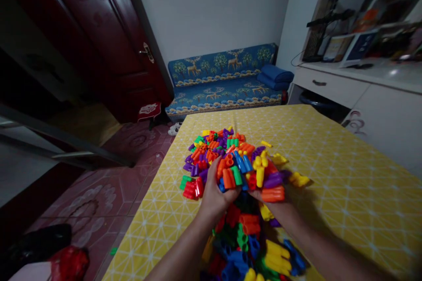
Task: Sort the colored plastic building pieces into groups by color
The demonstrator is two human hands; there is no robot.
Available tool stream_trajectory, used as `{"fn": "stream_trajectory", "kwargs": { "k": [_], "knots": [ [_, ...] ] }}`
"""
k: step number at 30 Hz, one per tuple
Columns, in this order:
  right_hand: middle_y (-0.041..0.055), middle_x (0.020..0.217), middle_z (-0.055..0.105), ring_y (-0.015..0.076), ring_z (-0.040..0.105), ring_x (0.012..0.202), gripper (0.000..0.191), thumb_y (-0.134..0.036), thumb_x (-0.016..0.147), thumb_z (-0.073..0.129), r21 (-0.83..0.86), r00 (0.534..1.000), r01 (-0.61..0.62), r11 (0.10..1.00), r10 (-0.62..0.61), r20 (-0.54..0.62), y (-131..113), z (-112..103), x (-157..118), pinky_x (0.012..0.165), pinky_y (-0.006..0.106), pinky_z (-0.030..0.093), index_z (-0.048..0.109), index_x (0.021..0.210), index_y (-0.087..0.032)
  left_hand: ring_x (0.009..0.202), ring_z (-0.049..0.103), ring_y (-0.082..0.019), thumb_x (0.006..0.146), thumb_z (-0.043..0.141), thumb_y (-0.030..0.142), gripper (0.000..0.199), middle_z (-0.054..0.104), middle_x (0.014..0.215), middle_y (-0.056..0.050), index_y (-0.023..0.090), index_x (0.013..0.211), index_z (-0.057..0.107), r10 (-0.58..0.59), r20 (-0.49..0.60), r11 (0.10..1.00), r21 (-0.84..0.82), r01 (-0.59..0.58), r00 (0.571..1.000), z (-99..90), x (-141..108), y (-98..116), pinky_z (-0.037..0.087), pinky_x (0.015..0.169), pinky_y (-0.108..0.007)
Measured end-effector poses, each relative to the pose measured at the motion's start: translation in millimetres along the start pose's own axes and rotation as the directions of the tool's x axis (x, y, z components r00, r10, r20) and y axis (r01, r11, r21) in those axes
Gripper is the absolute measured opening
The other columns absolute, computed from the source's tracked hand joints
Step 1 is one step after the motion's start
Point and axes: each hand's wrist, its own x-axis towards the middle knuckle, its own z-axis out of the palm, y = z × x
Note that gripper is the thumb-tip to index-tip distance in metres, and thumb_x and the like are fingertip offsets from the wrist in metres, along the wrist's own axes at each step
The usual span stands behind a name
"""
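Observation:
My left hand [213, 195] and my right hand [277, 206] are cupped together over the table around a heap of bullet-shaped plastic building blocks [236, 175]. Orange, green, blue, yellow, red and purple pieces show in the heap. The left thumb and fingers curl around its left side. An orange block [273, 194] rests on the right hand, whose fingers are mostly hidden under the pieces. Beyond the hands spreads a loose pile of similar blocks [211, 145]. Nearer to me, between my forearms, lies another pile with a yellow block [277, 257] and blue ones.
A yellow patterned tablecloth [346, 184] covers the table. Stray yellow blocks [299, 179] lie right of the hands. Behind stand a blue sofa [217, 79], a dark red door [108, 30] and a white cabinet [389, 118]. A small green piece [114, 251] is on the floor.

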Motion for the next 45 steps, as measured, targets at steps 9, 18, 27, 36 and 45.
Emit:
{"fn": "stream_trajectory", "kwargs": {
  "k": [9,18,27,36,45],
  "knots": [
    [0.0077,0.157,0.034,0.0305,0.033,0.143,0.099,-0.04,0.064,0.076,-0.08,0.98,0.125,0.989,-0.135,-0.144,-35.9,-67.1,9.0,0.114,0.047,0.037,0.027,0.15,-0.03,0.122,0.058,-0.036,0.074,0.074,0.052,0.062,0.06,0.136,-0.014,0.019,0.126,0.063,0.032,0.172,0.999,-0.028,-0.028,0.984,-52.3,51.9,64.4,0.048,0.101,-0.049],
    [0.0148,0.133,0.06,0.0341,0.06,0.118,0.069,-0.063,0.083,0.048,-0.519,0.882,-0.235,0.822,-0.044,-0.469,56.1,-132.9,17.9,0.095,0.047,0.051,0.054,0.136,-0.02,0.138,0.043,-0.032,0.087,0.056,0.056,0.063,0.055,0.141,-0.018,0.011,0.132,0.058,-0.002,-0.39,0.899,0.403,0.173,0.921,-138.9,86.7,-76.4,0.027,0.117,-0.048],
    [0.0081,0.153,0.041,0.0275,0.04,0.139,0.063,-0.059,0.096,0.033,-0.595,0.941,0.062,0.801,-0.245,-0.232,50.3,-68.5,31.8,0.115,0.049,0.034,0.036,0.149,-0.026,0.141,0.038,-0.031,0.086,0.054,0.062,0.065,0.052,0.146,-0.009,0.02,0.135,0.057,0.039,0.009,0.997,0.07,-0.039,0.999,-50.1,104.2,-52.7,0.026,0.119,-0.045],
    [0.0095,0.147,0.048,0.028,0.045,0.136,0.059,-0.058,0.096,0.033,-0.508,0.916,0.104,0.855,-0.281,-0.286,42.4,-67.7,23.8,0.113,0.052,0.035,0.045,0.143,-0.024,0.143,0.032,-0.039,0.081,0.066,0.053,0.058,0.056,0.141,-0.009,0.03,0.134,0.059,0.135,0.383,0.899,0.34,-0.276,0.914,-1.8,57.7,24.7,0.022,0.116,-0.058],
    [0.0112,0.144,0.052,0.0288,0.046,0.135,0.069,-0.064,0.094,0.024,-0.417,0.908,0.012,0.909,-0.184,-0.376,30.4,-63.3,22.1,0.113,0.049,0.036,0.05,0.141,-0.021,0.143,0.035,-0.028,0.09,0.052,0.055,0.06,0.044,0.152,-0.007,0.025,0.142,0.05,0.053,-0.268,0.993,0.117,-0.022,0.962,-65.4,32.7,-39.0,0.026,0.119,-0.045]
  ]
}}
